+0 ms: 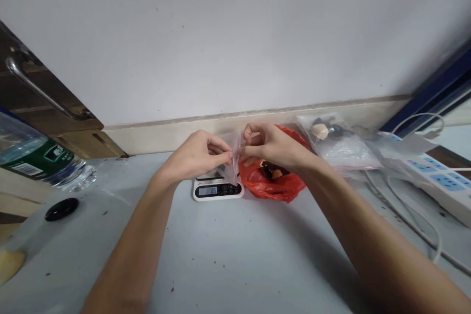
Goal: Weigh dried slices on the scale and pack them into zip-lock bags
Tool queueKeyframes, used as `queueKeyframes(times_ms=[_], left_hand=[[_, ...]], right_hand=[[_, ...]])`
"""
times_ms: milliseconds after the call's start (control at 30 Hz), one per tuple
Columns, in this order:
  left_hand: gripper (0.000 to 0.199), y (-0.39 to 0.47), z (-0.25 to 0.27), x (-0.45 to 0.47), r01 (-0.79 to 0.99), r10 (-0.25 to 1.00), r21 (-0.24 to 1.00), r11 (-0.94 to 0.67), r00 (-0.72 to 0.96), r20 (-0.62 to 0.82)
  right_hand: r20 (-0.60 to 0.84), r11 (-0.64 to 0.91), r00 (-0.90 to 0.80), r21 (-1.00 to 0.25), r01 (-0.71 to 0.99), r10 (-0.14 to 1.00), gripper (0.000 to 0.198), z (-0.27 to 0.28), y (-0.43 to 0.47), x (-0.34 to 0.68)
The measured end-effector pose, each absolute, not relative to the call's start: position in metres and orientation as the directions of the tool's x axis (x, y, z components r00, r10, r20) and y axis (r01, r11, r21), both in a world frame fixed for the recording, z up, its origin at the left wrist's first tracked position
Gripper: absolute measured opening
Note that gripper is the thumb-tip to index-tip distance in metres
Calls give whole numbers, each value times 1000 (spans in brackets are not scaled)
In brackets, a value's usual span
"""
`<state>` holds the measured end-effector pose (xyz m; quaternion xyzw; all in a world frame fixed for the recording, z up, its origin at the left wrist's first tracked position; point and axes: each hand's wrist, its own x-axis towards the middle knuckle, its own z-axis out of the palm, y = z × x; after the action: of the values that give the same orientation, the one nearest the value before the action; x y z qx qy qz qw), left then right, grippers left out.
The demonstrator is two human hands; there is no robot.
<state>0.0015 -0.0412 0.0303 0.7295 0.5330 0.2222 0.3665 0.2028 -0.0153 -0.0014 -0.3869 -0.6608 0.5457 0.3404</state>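
A small clear plastic bag (232,169) hangs upright between my hands, above a white digital kitchen scale (218,198) whose display is lit. My left hand (196,154) pinches the bag's upper left edge between thumb and fingers. From the other side, my right hand (274,144) has its thumb and fingers curled at the bag's right edge, pinching it. Just below my right hand lies an open red plastic bag (289,191) with dark and pale pieces (274,170) in it. The scale's platform is mostly hidden by my left hand and the clear bag.
Clear bags (346,149), one with dark and pale pieces, lie at the right near a white power strip (441,176) and grey cables (405,223). At left are a water bottle (40,157), a black oval object (62,209) and a metal door handle (44,91). A wall (235,44) rises behind.
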Motion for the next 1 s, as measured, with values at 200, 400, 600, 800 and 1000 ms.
queueKeyframes(times_ms=[200, 400, 600, 800, 1000], left_hand=[[15, -43, 27, 7, 631, 963, 760, -156, 267, -23], [14, -42, 35, -7, 676, 992, 726, -124, 84, 91], [12, -43, 35, -1, 625, 984, 760, -178, 93, 154], [13, -49, 34, 11, 560, 944, 760, -329, 226, 242], [16, -42, 28, 3, 537, 894, 731, -421, 108, 435]], right_hand=[[99, 215, -450, -953, 214, 887, 23, 4, -21, 199], [154, 294, -275, -746, 598, 949, 26, 14, -23, 205], [260, 374, -276, -744, 554, 925, 19, 18, -28, 197], [104, 330, -363, -690, 644, 926, 17, 17, -35, 188], [109, 360, -431, -747, 559, 896, 50, 15, -30, 200]])
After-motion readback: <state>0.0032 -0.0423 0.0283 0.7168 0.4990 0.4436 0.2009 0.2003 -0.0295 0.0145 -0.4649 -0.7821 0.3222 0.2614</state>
